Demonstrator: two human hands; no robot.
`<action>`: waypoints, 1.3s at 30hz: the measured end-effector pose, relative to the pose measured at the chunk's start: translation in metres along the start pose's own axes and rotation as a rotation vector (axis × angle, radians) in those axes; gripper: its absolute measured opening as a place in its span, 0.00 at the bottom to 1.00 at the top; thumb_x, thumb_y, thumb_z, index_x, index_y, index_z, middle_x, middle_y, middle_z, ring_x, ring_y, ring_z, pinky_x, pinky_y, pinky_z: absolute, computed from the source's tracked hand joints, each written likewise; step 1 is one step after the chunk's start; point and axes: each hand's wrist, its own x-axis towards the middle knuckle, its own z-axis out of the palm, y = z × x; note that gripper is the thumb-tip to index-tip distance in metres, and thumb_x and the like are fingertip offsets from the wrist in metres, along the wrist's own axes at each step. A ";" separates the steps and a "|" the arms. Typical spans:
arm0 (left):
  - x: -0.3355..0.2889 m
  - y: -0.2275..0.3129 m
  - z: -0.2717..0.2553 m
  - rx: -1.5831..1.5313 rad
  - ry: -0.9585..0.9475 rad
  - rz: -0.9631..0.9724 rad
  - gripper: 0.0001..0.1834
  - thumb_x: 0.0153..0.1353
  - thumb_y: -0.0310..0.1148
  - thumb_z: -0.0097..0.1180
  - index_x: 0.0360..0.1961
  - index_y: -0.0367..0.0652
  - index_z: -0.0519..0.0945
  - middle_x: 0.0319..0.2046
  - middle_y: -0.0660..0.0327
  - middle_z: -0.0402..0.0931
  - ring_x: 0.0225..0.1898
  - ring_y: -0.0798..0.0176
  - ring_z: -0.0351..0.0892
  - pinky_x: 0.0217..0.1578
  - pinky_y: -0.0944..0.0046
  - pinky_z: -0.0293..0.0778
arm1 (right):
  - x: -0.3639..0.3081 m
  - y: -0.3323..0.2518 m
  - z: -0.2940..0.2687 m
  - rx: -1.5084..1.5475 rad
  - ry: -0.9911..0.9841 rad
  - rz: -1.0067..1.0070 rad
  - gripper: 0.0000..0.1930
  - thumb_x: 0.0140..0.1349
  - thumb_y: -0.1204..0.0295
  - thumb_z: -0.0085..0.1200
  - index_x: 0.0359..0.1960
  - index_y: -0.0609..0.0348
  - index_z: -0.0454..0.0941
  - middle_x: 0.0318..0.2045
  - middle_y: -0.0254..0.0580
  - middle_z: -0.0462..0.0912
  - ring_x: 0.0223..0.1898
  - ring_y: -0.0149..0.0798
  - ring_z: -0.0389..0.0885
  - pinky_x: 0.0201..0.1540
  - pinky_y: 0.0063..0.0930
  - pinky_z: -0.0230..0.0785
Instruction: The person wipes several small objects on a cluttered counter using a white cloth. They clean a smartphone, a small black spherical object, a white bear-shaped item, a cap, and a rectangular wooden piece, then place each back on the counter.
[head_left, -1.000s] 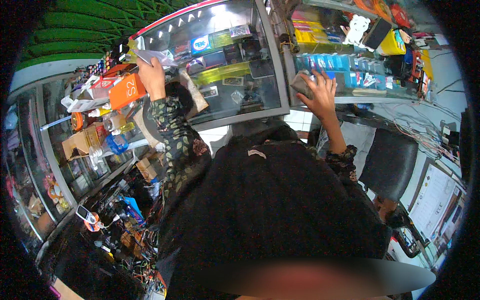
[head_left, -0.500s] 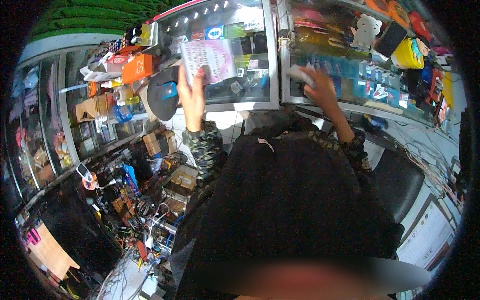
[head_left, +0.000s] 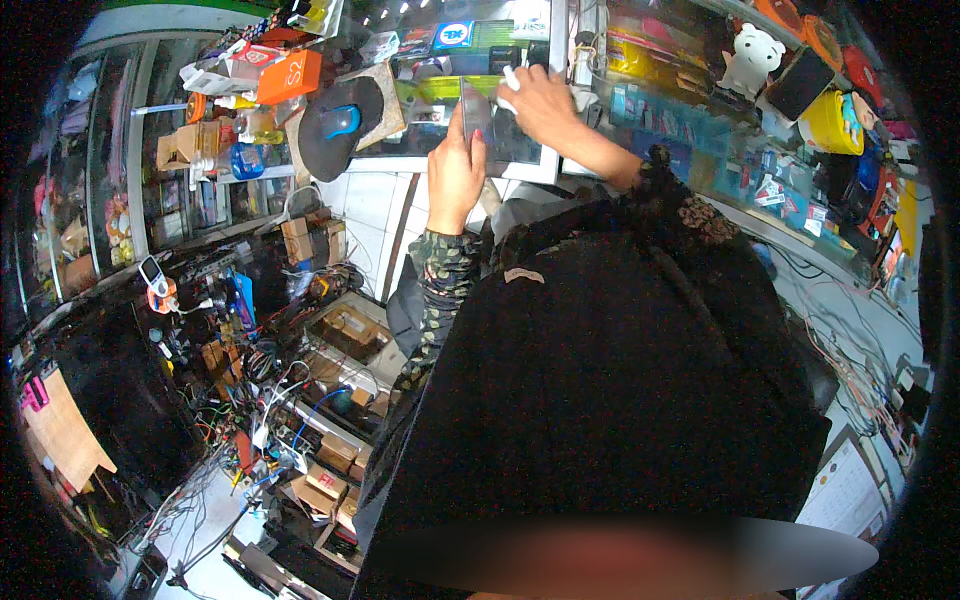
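Observation:
My left hand [head_left: 456, 182] is closed on a thin, flat, glossy panel [head_left: 478, 112], held upright over the glass counter and turned almost edge-on. The thumb lies along its right side and the fingers are on its left. To the right of it, my right hand [head_left: 545, 105] is closed on a small crumpled white thing [head_left: 510, 88], perhaps a tissue or cloth. That hand is close to the panel's upper right; whether the white thing touches the panel I cannot tell.
A blue computer mouse [head_left: 342, 121] lies on a black mouse pad [head_left: 335, 150] left of my hands. An orange box [head_left: 289, 77] stands beyond it. On the right counter are a white bear figure [head_left: 752, 60] and a yellow pouch [head_left: 832, 122]. Tangled cables [head_left: 265, 365] and cartons fill the lower left.
My left hand has moved right and turned the panel from its pink-and-white printed face to nearly edge-on. My right hand has come left, from the right counter to beside the panel.

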 end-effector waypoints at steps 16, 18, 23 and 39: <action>-0.003 -0.004 0.014 -0.060 0.065 -0.025 0.25 0.73 0.39 0.45 0.66 0.37 0.67 0.38 0.36 0.81 0.40 0.33 0.82 0.41 0.43 0.76 | -0.014 0.011 -0.022 1.434 -0.087 0.515 0.21 0.68 0.68 0.56 0.61 0.50 0.71 0.51 0.41 0.78 0.51 0.35 0.76 0.53 0.27 0.70; -0.003 -0.007 0.019 -0.070 0.078 0.030 0.26 0.74 0.42 0.44 0.67 0.37 0.66 0.38 0.36 0.81 0.40 0.33 0.82 0.40 0.43 0.76 | -0.004 -0.005 -0.017 1.658 0.049 0.523 0.24 0.68 0.69 0.55 0.64 0.54 0.65 0.50 0.44 0.78 0.50 0.39 0.77 0.51 0.32 0.71; -0.005 -0.015 0.023 -0.123 0.064 0.086 0.31 0.75 0.50 0.38 0.69 0.37 0.63 0.40 0.36 0.80 0.40 0.30 0.80 0.39 0.41 0.75 | 0.003 -0.061 0.014 1.199 0.393 0.326 0.25 0.66 0.71 0.54 0.65 0.48 0.64 0.54 0.58 0.69 0.58 0.58 0.69 0.60 0.47 0.64; -0.012 0.001 0.019 -0.165 0.034 0.038 0.33 0.76 0.55 0.33 0.69 0.39 0.60 0.39 0.37 0.80 0.41 0.30 0.81 0.38 0.41 0.75 | -0.044 -0.057 -0.003 1.020 0.116 0.232 0.21 0.68 0.73 0.50 0.62 0.59 0.65 0.54 0.62 0.72 0.57 0.62 0.74 0.58 0.50 0.68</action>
